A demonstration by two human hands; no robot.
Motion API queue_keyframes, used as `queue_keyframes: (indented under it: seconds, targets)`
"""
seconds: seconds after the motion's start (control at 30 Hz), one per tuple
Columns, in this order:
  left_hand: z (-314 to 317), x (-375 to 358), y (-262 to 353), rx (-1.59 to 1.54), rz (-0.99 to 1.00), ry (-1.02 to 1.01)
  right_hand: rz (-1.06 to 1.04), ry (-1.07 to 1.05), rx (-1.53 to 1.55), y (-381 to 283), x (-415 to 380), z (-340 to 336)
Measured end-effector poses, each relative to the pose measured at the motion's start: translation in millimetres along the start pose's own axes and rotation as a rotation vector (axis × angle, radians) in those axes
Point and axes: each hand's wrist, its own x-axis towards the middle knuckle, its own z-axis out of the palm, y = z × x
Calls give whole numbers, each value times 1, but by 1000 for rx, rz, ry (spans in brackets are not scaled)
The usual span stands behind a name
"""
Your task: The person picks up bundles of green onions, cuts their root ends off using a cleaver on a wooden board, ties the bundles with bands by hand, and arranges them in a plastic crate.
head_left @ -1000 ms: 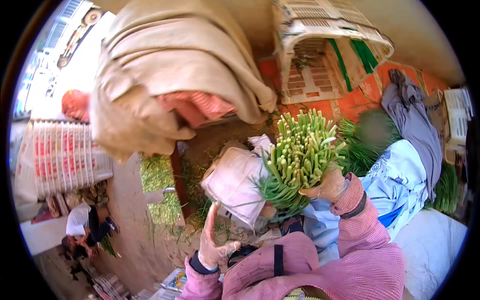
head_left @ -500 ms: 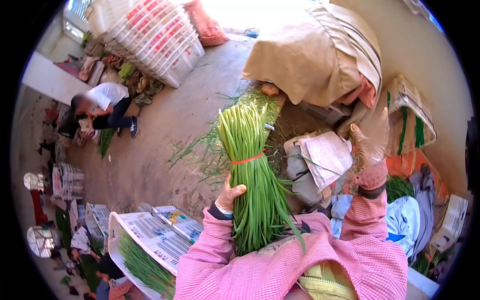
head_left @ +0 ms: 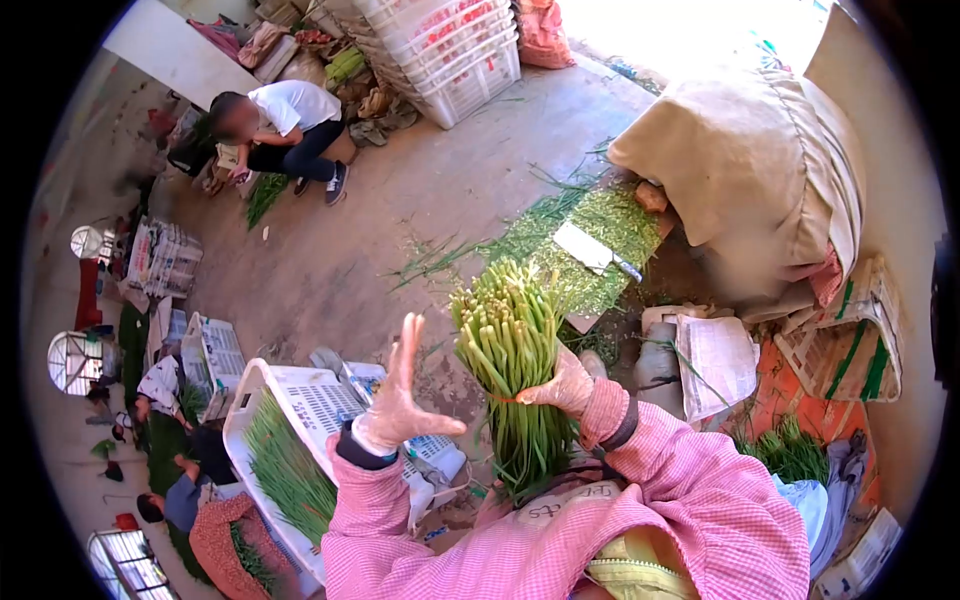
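Note:
A thick bundle of green chives stands upright in front of me, cut ends up and leaves hanging toward my lap. An orange-red band runs round its middle, partly covered by my thumb. My right hand, in a thin clear glove, grips the bundle from the right at the band. To the left, my left hand, gloved too, is raised with fingers stretched and thumb apart, not touching the bundle. Beyond it, a cleaver lies on a board strewn with chopped green bits.
White crate with long chives stands at my left. A covered heap and a newspaper-topped sack lie to the right. A person squats at far left; others sit at lower left. Crates are stacked behind.
My left hand has let go of the bundle and opened. My right hand, raised open at the right before, now grips it. My view has shifted, showing the cleaver more fully.

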Motion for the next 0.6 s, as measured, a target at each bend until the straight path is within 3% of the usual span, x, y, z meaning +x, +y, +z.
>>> queue_keyframes:
  seconds: [0.07, 0.1, 0.2, 0.23, 0.33, 0.4, 0.47, 0.53, 0.6]
  targets:
    - [42, 37, 9, -564, 62, -38, -19, -43, -133, 34, 13, -14]
    - [60, 53, 10, -718, 110, 129, -34, -40, -206, 47, 20, -22]
    - [84, 103, -7, -851, -70, 99, 88, -8, -374, 71, 38, -75]
    - [93, 120, -20, -840, -66, 56, 114, 18, -237, 84, 41, -93]
    - [121, 177, -51, -973, -226, 1, 228, 78, -284, 65, 59, -137]
    - [143, 214, -82, -953, -279, -16, 192, 157, -424, 61, 66, -177]
    - [167, 246, -113, -981, -390, -110, 549, 92, -630, 51, 74, -228]
    - [191, 276, -135, -910, -445, -77, 713, 5, -1119, 20, 86, -283]
    - [218, 305, -177, -398, -392, -46, 814, 383, -1028, 21, 83, -356]
